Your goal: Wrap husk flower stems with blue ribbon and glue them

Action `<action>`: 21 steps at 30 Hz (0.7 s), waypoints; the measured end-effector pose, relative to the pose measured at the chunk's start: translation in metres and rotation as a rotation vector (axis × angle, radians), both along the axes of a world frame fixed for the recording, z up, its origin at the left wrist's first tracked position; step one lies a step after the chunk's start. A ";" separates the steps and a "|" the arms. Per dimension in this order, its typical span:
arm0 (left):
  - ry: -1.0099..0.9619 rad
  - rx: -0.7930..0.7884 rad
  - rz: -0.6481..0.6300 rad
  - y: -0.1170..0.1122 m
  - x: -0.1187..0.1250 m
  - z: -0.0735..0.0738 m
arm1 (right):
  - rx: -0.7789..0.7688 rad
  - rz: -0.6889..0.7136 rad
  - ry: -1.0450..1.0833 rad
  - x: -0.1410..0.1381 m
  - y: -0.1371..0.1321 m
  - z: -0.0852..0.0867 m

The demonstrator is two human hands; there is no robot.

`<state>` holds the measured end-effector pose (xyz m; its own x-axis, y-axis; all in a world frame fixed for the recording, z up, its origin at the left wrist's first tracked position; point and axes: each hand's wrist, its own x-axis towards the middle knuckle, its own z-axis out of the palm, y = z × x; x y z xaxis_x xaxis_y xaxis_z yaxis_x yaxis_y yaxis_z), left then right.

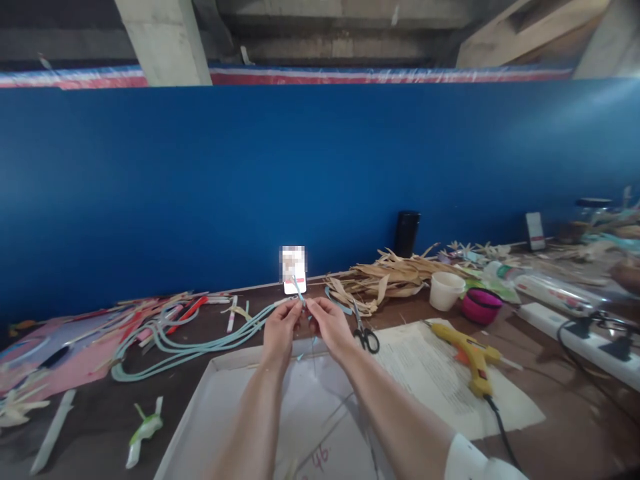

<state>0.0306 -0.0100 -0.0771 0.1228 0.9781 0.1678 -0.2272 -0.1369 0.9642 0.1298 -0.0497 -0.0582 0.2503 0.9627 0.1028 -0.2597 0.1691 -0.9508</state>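
Left grip [281,325], right grip [327,323], apparently pinching strip [299,289]

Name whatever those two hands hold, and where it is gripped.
A thin light-blue strip, pinched between the left hand and the right hand, just below the part that sticks up; the hands hide whether that is its end.

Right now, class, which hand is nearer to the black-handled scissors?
Right: the right hand is beside the scissors, on their left; the left hand is farther left.

Thin blue strip [300,289] in left hand [281,322] and right hand [329,321] — scissors [361,329] nearby, yellow glue gun [478,365] farther right.
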 end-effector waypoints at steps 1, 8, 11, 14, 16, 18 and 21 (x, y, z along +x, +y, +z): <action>0.000 0.002 0.005 0.000 0.000 0.000 | 0.003 0.002 -0.006 0.000 0.000 0.000; 0.034 0.024 0.011 0.000 -0.001 0.001 | 0.003 0.033 0.012 0.000 0.001 -0.001; 0.039 0.037 0.015 0.000 -0.001 0.001 | 0.002 0.031 0.008 0.000 0.001 -0.001; 0.040 0.032 0.021 0.000 -0.001 0.001 | 0.021 0.022 -0.014 -0.001 0.001 -0.002; 0.042 0.027 0.020 0.000 -0.001 0.001 | 0.039 -0.002 -0.046 -0.001 0.001 -0.002; 0.049 0.032 0.023 0.000 0.000 0.001 | 0.045 -0.031 -0.074 0.000 0.002 -0.003; 0.063 0.042 0.032 0.000 0.000 0.002 | 0.061 -0.055 -0.120 0.000 0.002 -0.005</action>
